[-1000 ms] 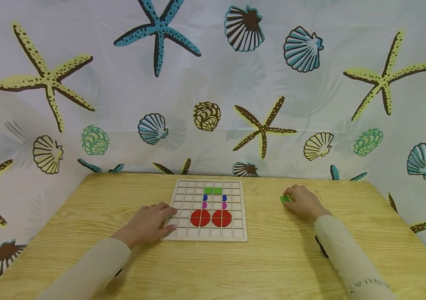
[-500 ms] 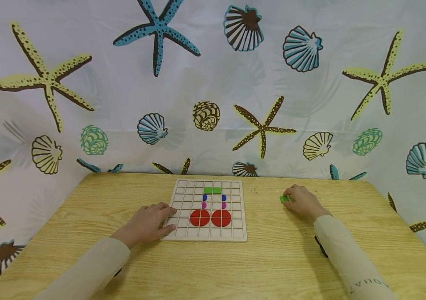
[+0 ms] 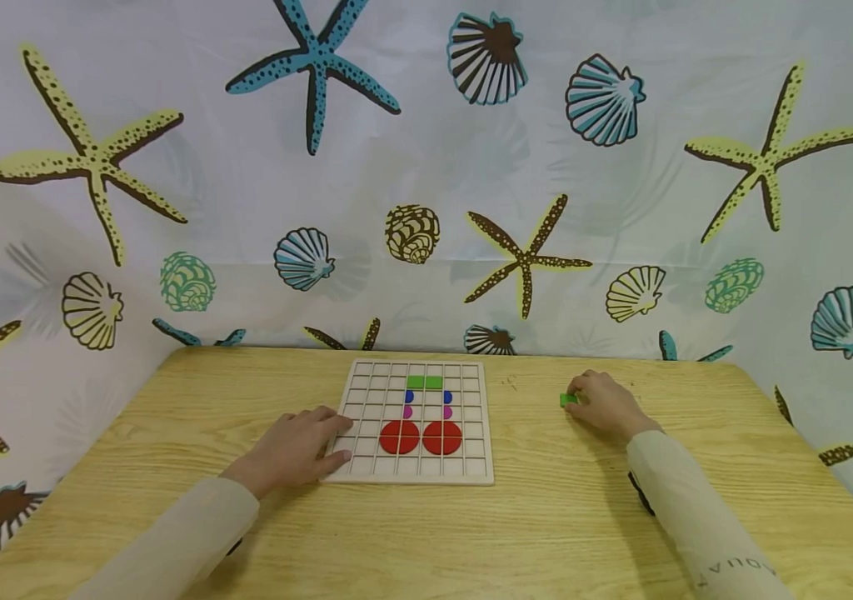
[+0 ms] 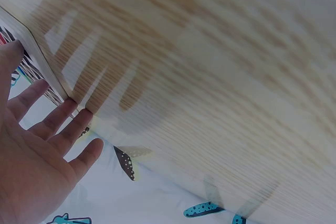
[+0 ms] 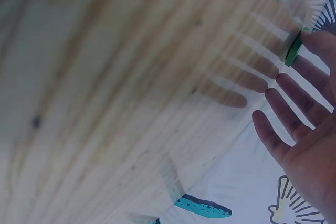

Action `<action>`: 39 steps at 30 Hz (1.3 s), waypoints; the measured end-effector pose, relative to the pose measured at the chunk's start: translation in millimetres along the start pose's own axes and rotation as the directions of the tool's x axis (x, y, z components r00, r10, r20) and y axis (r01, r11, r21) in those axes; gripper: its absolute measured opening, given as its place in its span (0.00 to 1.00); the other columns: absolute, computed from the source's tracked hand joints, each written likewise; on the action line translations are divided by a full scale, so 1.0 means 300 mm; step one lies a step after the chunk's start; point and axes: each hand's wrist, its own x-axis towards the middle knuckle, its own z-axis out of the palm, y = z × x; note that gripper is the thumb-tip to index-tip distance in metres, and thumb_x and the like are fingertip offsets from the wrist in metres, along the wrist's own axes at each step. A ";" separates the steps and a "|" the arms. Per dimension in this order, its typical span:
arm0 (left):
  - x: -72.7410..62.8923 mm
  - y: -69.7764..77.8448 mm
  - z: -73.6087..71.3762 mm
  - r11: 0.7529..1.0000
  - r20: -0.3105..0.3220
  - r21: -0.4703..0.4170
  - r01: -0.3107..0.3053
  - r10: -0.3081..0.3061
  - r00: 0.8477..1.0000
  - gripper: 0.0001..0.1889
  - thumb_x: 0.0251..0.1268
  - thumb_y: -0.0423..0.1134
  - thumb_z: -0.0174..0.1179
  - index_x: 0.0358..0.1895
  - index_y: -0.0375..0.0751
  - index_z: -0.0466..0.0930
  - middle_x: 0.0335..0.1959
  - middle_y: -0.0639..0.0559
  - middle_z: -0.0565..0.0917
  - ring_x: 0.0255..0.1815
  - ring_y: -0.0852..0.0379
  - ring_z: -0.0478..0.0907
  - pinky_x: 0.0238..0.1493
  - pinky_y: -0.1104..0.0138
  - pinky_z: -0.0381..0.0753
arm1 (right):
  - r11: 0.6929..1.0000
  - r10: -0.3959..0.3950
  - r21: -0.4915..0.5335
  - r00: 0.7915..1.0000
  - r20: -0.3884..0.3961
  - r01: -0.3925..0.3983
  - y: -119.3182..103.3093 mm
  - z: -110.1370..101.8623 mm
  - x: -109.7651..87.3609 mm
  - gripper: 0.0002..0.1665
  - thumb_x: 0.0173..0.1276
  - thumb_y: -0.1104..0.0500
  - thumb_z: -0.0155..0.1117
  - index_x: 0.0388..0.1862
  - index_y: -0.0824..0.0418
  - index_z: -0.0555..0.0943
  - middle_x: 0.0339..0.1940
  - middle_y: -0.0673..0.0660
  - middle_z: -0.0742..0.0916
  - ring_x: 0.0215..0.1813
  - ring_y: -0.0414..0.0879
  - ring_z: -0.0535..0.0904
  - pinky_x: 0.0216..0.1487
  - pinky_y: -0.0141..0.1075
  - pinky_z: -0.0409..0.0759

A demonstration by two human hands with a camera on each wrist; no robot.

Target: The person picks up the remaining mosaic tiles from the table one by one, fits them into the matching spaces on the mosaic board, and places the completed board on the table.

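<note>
A pale square board with a grid of cells lies on the table. On it sit two green square tiles side by side, blue half-rounds and magenta half-rounds below them, and two red circles, each crossed by grid lines. My left hand rests at the board's left edge, thumb and fingertips over the rim, fingers relaxed. Off to the right of the board, my right hand pinches a small green tile between thumb and index finger, low over the table; its other fingers are extended.
The wooden table ends at a hanging white cloth printed with starfish and shells, which closes in the back and both sides. Dark bands show under both sleeves.
Both hands hold nearly the same places. The green tile in the right hand has turned slightly between the fingers. The head view has shifted a little.
</note>
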 end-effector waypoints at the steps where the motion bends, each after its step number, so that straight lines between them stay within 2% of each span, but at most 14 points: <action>1: 0.000 0.000 -0.001 1.000 0.001 0.000 0.001 -0.001 1.000 0.24 0.61 0.53 0.55 0.58 0.45 0.73 0.55 0.44 0.75 0.54 0.44 0.74 0.51 0.44 0.70 | 1.000 0.001 0.003 1.000 0.001 -0.001 0.000 -0.001 0.001 0.13 0.62 0.56 0.62 0.41 0.63 0.81 0.43 0.60 0.81 0.46 0.55 0.76 0.46 0.50 0.74; 14: -0.004 0.004 -0.005 1.000 -0.009 -0.004 -0.002 0.002 1.000 0.24 0.61 0.53 0.55 0.58 0.45 0.73 0.54 0.44 0.75 0.53 0.43 0.74 0.50 0.43 0.70 | 1.000 0.000 0.014 1.000 0.007 -0.001 -0.034 -0.003 0.024 0.14 0.64 0.53 0.60 0.41 0.61 0.81 0.45 0.59 0.81 0.49 0.56 0.76 0.47 0.50 0.75; 23: -0.005 0.005 -0.004 1.000 -0.006 -0.007 0.008 -0.008 1.000 0.24 0.61 0.54 0.55 0.58 0.46 0.73 0.55 0.44 0.75 0.53 0.43 0.74 0.51 0.45 0.70 | 0.999 -0.031 0.018 0.999 0.006 0.031 -0.117 0.012 0.054 0.14 0.63 0.52 0.60 0.43 0.59 0.81 0.53 0.60 0.80 0.56 0.58 0.73 0.52 0.52 0.73; 39: -0.006 0.003 -0.003 1.000 -0.001 -0.010 0.010 -0.010 1.000 0.24 0.62 0.54 0.55 0.58 0.46 0.73 0.55 0.44 0.75 0.53 0.43 0.74 0.52 0.45 0.70 | 0.995 -0.102 -0.002 0.995 0.007 0.102 -0.282 0.046 0.136 0.14 0.62 0.51 0.61 0.42 0.58 0.81 0.50 0.58 0.81 0.55 0.56 0.73 0.53 0.50 0.73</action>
